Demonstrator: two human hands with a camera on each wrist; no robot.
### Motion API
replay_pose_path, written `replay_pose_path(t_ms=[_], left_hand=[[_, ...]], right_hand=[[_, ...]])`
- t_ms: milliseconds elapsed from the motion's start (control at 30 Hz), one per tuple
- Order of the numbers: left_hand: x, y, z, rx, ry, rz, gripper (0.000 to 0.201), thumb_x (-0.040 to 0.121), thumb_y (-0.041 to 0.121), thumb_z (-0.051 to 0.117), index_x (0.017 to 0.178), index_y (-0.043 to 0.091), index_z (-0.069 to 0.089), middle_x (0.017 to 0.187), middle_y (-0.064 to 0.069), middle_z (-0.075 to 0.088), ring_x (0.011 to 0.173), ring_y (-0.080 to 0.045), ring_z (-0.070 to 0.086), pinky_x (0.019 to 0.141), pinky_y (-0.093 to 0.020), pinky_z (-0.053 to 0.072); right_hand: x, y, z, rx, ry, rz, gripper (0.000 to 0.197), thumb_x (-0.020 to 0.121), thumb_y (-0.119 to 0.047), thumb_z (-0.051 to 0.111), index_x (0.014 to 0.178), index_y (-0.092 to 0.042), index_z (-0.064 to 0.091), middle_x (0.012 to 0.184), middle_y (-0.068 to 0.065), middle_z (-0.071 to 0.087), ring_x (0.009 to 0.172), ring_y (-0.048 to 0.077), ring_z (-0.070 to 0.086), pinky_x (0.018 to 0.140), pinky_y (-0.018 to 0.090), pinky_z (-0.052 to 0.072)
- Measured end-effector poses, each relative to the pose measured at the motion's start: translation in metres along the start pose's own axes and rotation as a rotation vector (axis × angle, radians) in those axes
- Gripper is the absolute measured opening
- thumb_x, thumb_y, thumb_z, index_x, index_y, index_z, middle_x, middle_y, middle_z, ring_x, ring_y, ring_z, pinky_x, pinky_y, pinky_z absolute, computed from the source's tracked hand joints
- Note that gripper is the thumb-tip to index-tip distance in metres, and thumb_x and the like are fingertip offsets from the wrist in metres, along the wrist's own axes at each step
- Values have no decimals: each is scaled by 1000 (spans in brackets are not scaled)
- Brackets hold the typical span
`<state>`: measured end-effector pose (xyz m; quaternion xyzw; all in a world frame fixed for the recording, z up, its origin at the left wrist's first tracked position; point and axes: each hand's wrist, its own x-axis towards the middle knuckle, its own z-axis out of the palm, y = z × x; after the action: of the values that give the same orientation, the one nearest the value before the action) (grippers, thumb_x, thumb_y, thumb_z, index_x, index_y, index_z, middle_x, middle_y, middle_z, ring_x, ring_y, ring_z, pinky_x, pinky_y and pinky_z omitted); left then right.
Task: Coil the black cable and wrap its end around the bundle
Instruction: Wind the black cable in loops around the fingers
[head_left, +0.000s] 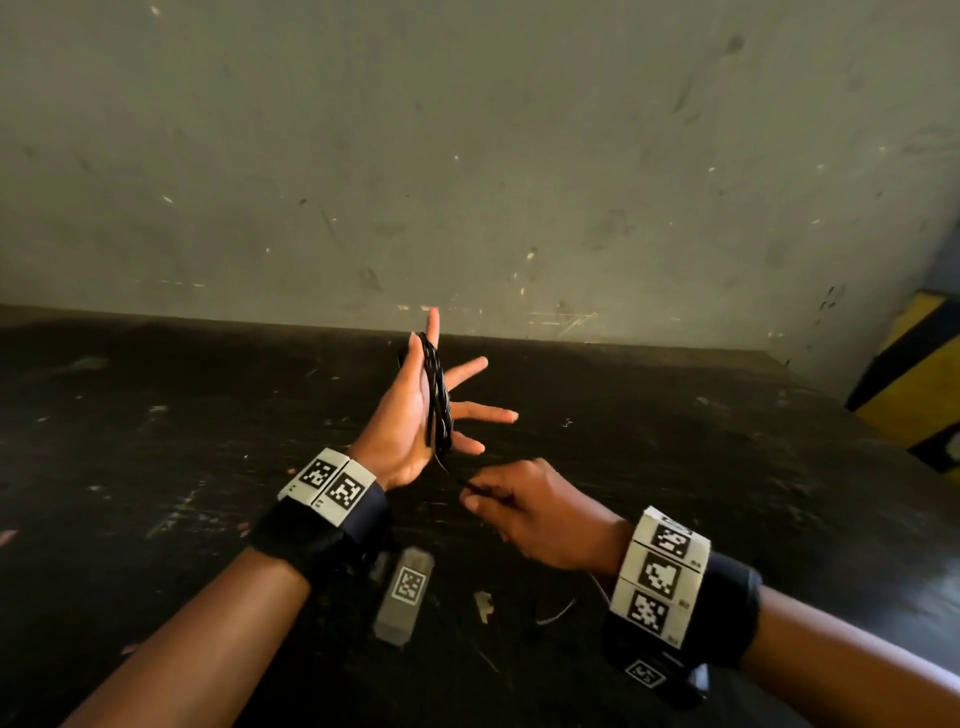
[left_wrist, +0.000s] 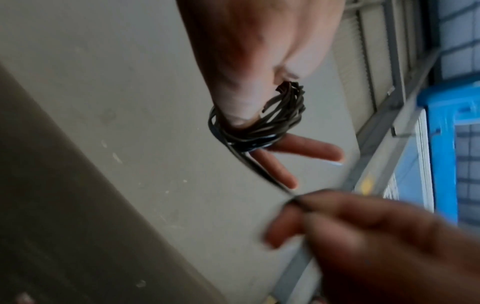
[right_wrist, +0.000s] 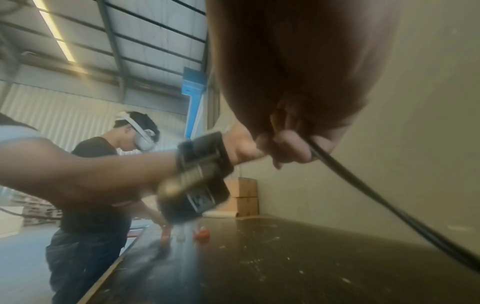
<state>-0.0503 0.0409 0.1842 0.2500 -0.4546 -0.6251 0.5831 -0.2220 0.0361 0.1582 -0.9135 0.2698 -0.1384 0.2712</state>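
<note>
My left hand is raised above the dark table, palm turned right, fingers straight and spread. The black cable is wound in several loops around that hand; the left wrist view shows the coil looped round the thumb side and the fingers. A short straight strand runs from the coil down to my right hand, just below and right of the left. The right hand pinches this strand between thumb and curled fingers. The loose cable trails away from it.
A grey block with a printed marker and a small metal piece lie near my wrists. A wall closes the table's far edge. A yellow-black striped object is at right. Another person works at the table's left end beside cardboard boxes.
</note>
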Motion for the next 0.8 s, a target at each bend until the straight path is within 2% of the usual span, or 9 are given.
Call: replay_pose_path(t_ms=[133,233,300,400,467,566,633,700,800], left_hand=[[-2,-7,-4,173,61,-33,48,92,58,15,139,62,5,156,-12,27,87,-29,72,43,-32,57],[-5,-14,-5,293,86,-98,49,88,63,17,135,66,5,157,-9,25,83,-25,73,44,-34,58],[-10,-21,-4,354,48,-145,56,81,67,21,134,67,3,158,-8,23,89,-31,71,44,-33,57],[-22,-29,-1,349,-57,-216,56,81,66,20,134,67,2,158,-7,21,96,-35,69,41,-30,55],[-31,-29,6,320,-111,-271,48,82,68,20,128,72,7,157,-6,25,92,-31,71,39,-28,54],[-44,-23,17,289,-196,-354,46,76,70,24,120,76,13,153,-1,34,88,-27,72,38,-27,54],[-49,-19,20,270,-262,-375,57,75,73,28,130,69,15,149,0,40,89,-24,72,42,-26,56],[-52,-14,22,251,-312,-390,70,73,76,35,139,55,24,148,-3,43,89,-20,71,47,-23,57],[-57,-2,27,113,-459,-410,49,82,66,28,131,70,22,148,-7,44,90,-29,70,40,-27,56]], right_hand=[[-6,-16,-25,-167,1,11,14,95,-27,52,99,-22,64,77,-9,62,62,2,60,58,18,50],[-4,-31,-52,-302,34,-41,12,91,-28,59,90,-19,67,66,-15,55,55,-4,54,53,12,40],[0,-43,-74,-424,37,-86,11,88,-28,62,87,-19,67,64,-19,48,56,-6,50,55,12,37],[8,-57,-109,-560,50,-158,14,84,-31,66,87,-18,66,67,-20,46,61,-4,49,58,15,41],[14,-61,-130,-550,53,-202,16,82,-30,70,83,-14,69,65,-18,52,57,-6,51,56,9,38],[22,-58,-149,-526,74,-218,21,80,-32,71,77,-11,71,55,-12,53,53,-1,52,51,10,35],[27,-51,-154,-503,102,-212,25,80,-35,70,77,-10,70,56,-7,55,52,7,49,49,13,34],[31,-43,-152,-460,136,-214,25,81,-34,70,77,-9,70,52,-9,52,48,8,46,48,13,33],[37,-30,-144,-322,206,-223,24,82,-28,69,76,-5,68,52,-10,51,44,8,43,46,17,34]])
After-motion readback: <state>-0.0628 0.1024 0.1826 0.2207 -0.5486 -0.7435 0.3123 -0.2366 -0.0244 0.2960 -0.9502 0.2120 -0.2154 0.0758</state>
